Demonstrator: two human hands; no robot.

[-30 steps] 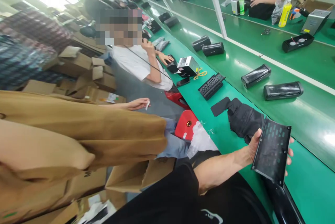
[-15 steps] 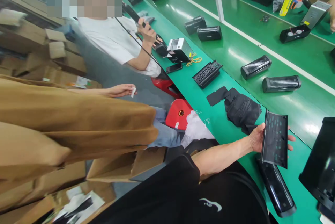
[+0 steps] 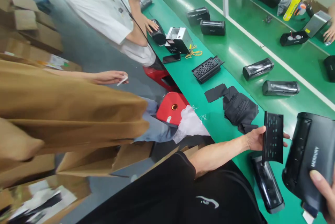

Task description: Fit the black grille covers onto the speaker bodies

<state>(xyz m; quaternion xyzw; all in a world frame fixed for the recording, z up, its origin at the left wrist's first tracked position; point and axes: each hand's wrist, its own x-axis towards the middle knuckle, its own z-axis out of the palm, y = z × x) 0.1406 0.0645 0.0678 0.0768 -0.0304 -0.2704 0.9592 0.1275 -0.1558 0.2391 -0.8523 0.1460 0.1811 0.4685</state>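
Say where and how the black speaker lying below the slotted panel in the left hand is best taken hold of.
Probably around the middle, from above and across its width: the speaker is long with rounded sides, and lies flat. Coming from its near end looks easier, since the slotted panel in the left hand overlaps its far end in this view.

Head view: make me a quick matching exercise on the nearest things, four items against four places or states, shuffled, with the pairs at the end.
Things:
1. Nearest perforated panel
2. Nearest lettered black housing
3. Nearest stool
4. Black sheets

Places or states:
A. Red, with a round gold emblem
B. Held in the right hand
C. Heaped loosely on the green table
D. Held in the left hand

Pairs: 1-D, 2-B, 3-A, 4-C
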